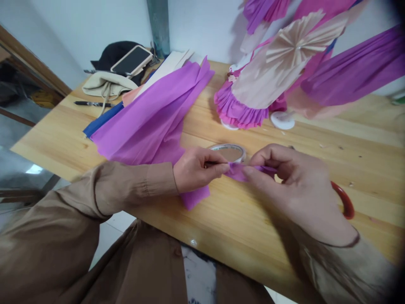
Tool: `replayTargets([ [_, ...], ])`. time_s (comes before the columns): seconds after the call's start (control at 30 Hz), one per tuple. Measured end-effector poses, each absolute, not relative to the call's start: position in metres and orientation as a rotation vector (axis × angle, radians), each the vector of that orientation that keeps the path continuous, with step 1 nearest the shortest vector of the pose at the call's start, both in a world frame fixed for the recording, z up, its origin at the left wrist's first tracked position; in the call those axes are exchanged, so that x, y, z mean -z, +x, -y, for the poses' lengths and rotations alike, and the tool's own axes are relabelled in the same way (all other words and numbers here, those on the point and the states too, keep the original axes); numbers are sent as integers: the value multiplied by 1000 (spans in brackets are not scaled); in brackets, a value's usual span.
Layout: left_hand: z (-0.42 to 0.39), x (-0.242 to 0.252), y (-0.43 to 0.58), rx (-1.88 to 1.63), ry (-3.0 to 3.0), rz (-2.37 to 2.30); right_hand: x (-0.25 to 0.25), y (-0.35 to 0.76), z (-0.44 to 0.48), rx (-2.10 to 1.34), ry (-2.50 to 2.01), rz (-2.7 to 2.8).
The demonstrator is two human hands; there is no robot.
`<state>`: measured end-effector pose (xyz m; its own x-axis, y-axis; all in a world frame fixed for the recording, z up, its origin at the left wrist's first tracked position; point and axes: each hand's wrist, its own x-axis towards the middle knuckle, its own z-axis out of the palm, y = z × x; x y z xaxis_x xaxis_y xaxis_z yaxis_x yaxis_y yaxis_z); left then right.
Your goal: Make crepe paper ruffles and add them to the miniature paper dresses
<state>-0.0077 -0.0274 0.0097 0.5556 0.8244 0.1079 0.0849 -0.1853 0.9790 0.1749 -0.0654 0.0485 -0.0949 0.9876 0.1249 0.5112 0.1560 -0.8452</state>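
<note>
My left hand [194, 169] and my right hand [294, 185] meet over the wooden table [247, 219], both pinched on a small folded piece of purple crepe paper [240, 171]. The left fingers grip its left end, the right thumb and forefinger its right part. Just behind the hands lies a roll of white tape [230, 151]. A scrap of purple paper [194, 197] shows under my left wrist. A red handle [344, 202], perhaps of scissors, pokes out behind my right hand.
A large purple crepe sheet [152, 118] lies over blue and beige sheets at the left. Paper-dressed figures [253, 93] on white bases stand at the back right. A phone [131, 60], a bag and a pen [91, 104] sit at the far left corner.
</note>
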Motion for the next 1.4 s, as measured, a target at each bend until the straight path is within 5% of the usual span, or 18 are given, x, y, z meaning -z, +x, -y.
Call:
replayTargets([
  [0.37,29,-12,-8,-844,1573,-835,-43,181,59,-867,-1532,1646],
  [0.7,25,-13,-9,-832,1301,-881,-23,181,56,-1436,-1194,1185],
  [1.0,26,-18,-8,-784,1264,-896,-15,159,66,-1188,-1294,1369],
  [1.4,25,-19,-10,-767,1229,-871,-11,178,58,-1268,-1122,1337],
])
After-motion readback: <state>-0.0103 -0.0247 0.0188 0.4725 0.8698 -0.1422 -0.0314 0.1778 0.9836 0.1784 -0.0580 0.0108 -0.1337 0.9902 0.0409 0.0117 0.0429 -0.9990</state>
